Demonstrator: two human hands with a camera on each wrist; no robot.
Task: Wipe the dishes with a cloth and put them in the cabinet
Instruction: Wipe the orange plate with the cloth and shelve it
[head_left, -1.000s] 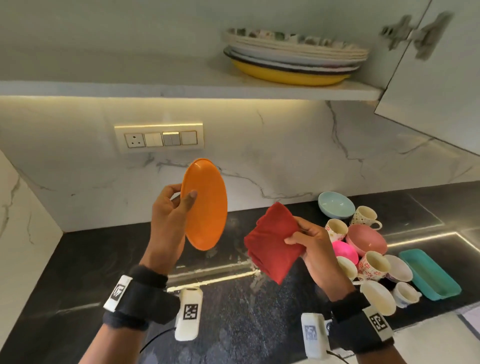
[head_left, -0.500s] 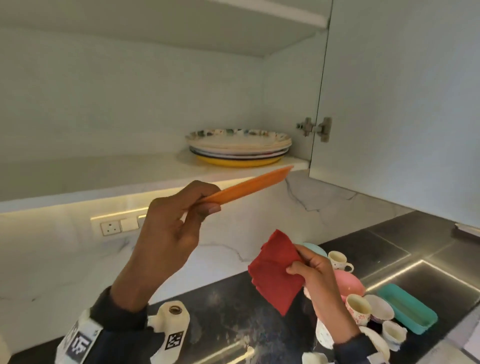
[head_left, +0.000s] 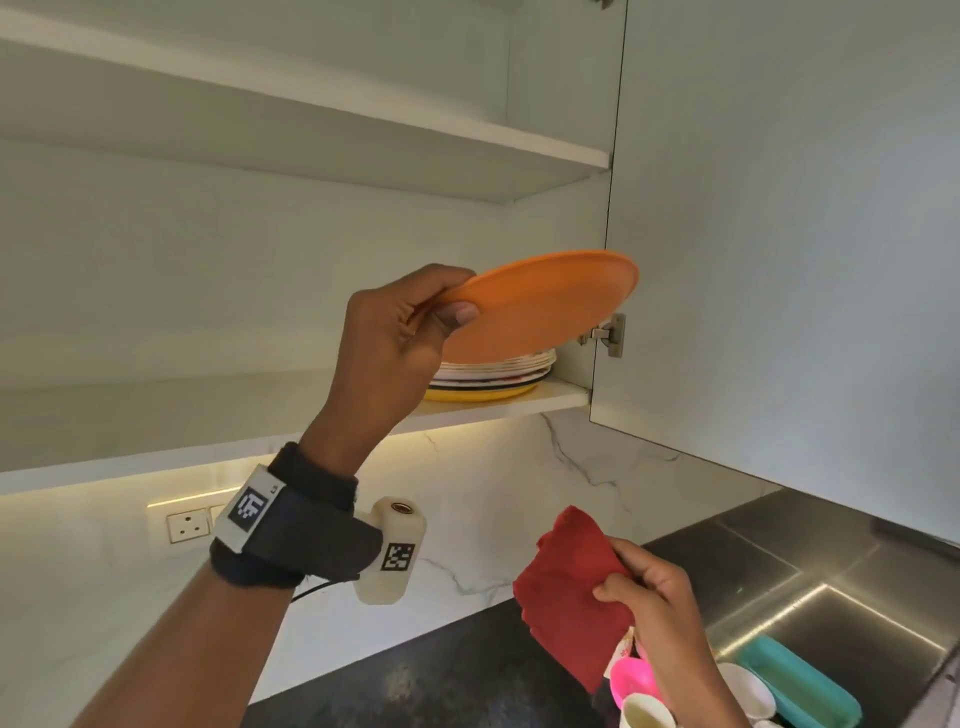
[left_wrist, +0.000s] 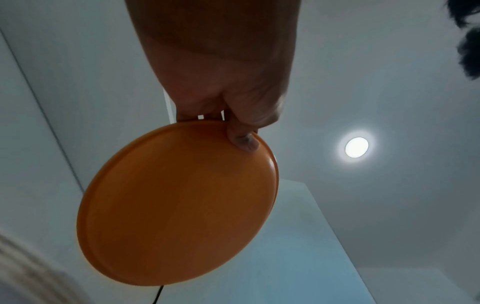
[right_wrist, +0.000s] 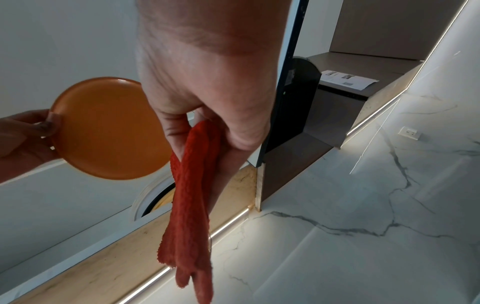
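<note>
My left hand (head_left: 415, 322) pinches the rim of an orange plate (head_left: 540, 306), thumb under it, and holds it almost flat just above a stack of plates (head_left: 493, 376) on the lower cabinet shelf (head_left: 208, 415). From the left wrist view the orange plate (left_wrist: 176, 205) shows its underside below my left hand (left_wrist: 226, 115). Lower down, my right hand (head_left: 654, 597) grips a folded red cloth (head_left: 571, 592) above the counter. In the right wrist view the red cloth (right_wrist: 192, 205) hangs from my right hand (right_wrist: 207, 131), with the orange plate (right_wrist: 109, 129) to its left.
The open cabinet door (head_left: 779, 260) stands right of the plate, its hinge (head_left: 605, 332) close to the rim. An upper shelf (head_left: 311, 140) hangs above. Cups, a pink bowl (head_left: 631, 680) and a teal tray (head_left: 800, 686) crowd the dark counter (head_left: 415, 686) at lower right.
My left hand has raised the orange plate from chest height, turned it from upright to nearly flat, and brought it over the stack on the shelf. The right hand keeps the cloth low.
</note>
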